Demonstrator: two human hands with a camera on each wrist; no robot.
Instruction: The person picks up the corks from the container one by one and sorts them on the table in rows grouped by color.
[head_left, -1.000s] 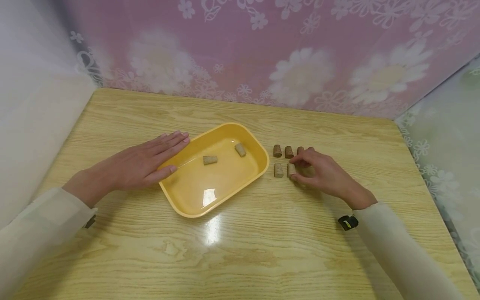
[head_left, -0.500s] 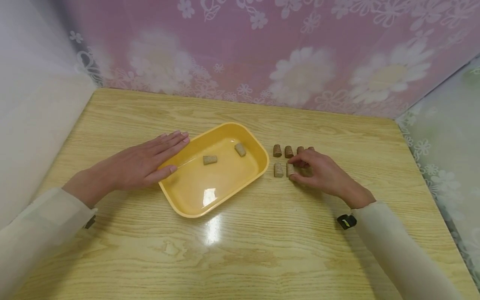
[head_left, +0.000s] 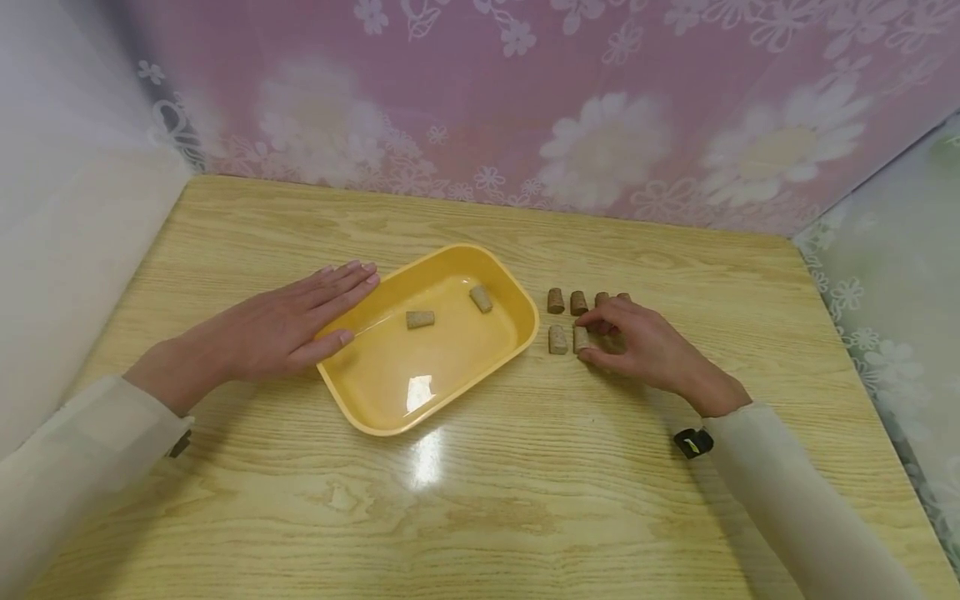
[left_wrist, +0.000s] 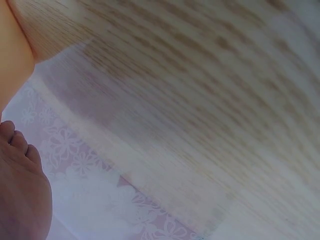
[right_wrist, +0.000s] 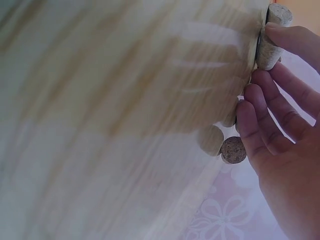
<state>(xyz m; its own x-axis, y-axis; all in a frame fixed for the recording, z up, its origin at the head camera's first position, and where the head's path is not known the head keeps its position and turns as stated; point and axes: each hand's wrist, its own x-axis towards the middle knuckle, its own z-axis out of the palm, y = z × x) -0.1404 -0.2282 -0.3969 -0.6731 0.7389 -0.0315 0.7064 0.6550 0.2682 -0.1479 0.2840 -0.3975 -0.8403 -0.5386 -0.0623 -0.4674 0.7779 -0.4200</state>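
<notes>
My left hand (head_left: 277, 321) lies with straight fingers along the left rim of a yellow plastic tray (head_left: 457, 390). Two pale corks rest on their sides in this tray, one near the middle (head_left: 420, 319) and another toward its far right corner (head_left: 481, 298). Right of the tray, my right hand (head_left: 648, 346) pinches a pale cork (head_left: 581, 338) between thumb and index finger at the tabletop. The right wrist view shows the pinched cork (right_wrist: 268, 52) lying on the wood. A second pale cork (head_left: 557, 340) lies just left of it.
Behind the pale corks runs a row of several darker corks (head_left: 555, 301), its right end partly hidden by my right hand. The wood-grain table (head_left: 480, 517) meets a pink flowered cloth (head_left: 480, 108) at the back. Light curtains flank both sides.
My right hand has shifted very slightly left with the pinched cork. The left hand and tray stay where they were.
</notes>
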